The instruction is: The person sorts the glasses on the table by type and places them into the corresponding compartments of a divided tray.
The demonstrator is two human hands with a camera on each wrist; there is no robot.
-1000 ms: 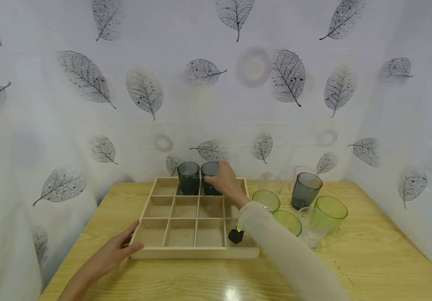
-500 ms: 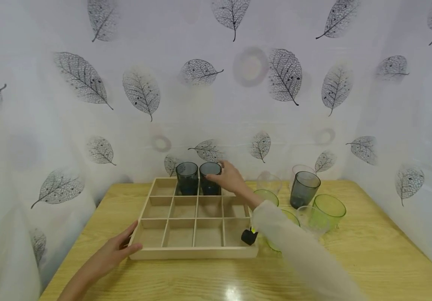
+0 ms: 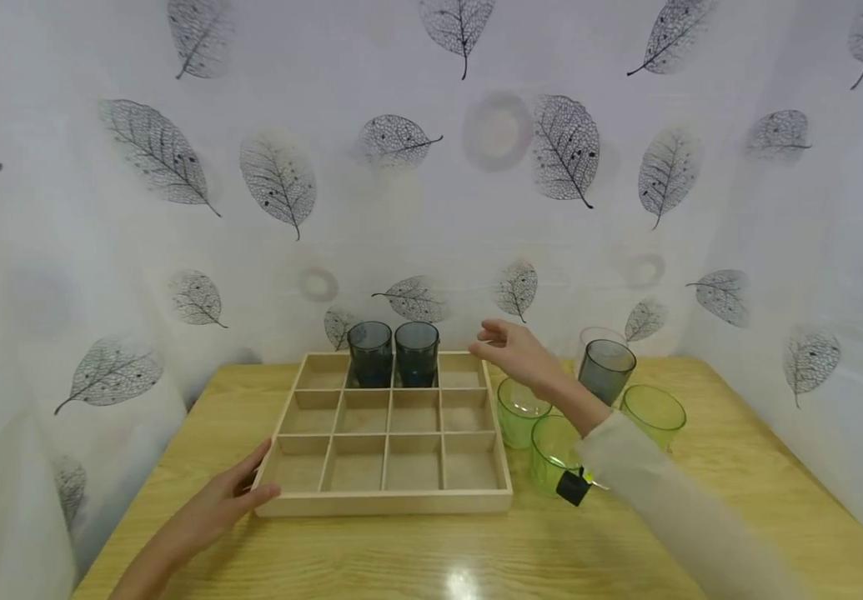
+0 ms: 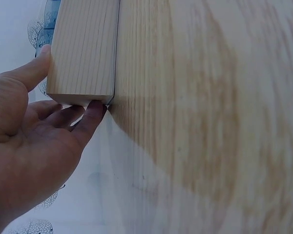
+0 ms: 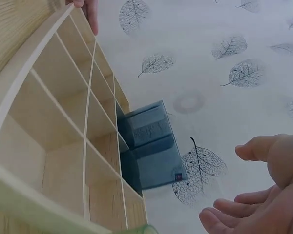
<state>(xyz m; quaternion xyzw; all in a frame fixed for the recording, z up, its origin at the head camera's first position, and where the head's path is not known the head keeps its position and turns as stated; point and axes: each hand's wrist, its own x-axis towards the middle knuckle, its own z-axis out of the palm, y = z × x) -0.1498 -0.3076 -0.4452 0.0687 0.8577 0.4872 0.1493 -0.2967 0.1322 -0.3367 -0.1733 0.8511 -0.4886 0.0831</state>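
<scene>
A pale wooden tray (image 3: 386, 503) divided into several square compartments lies on the table. Two dark blue-grey glasses (image 3: 370, 358) stand upright side by side in the middle two compartments of its back row. At the tray's front left corner my left hand (image 3: 213, 510) grips the wood; the left wrist view has the thumb on one side of the corner and fingertips on the other. Beyond the tray's back right corner, my right hand (image 3: 524, 358) hovers with relaxed, slightly bent fingers and nothing in them. The right wrist view shows that hand (image 5: 268, 200) apart from both glasses.
Right of the tray stand green-tinted glasses (image 3: 523, 417), partly behind my right arm. A smoky grey glass (image 3: 605, 371), a pink-rimmed clear glass (image 3: 596, 335) and another green glass (image 3: 656, 417) are farther right. A leaf-print curtain (image 3: 401, 217) hangs behind the table.
My right hand has let go of the right-hand dark glass in the back row and moved off to the right. My left hand keeps its grip on the tray corner.
</scene>
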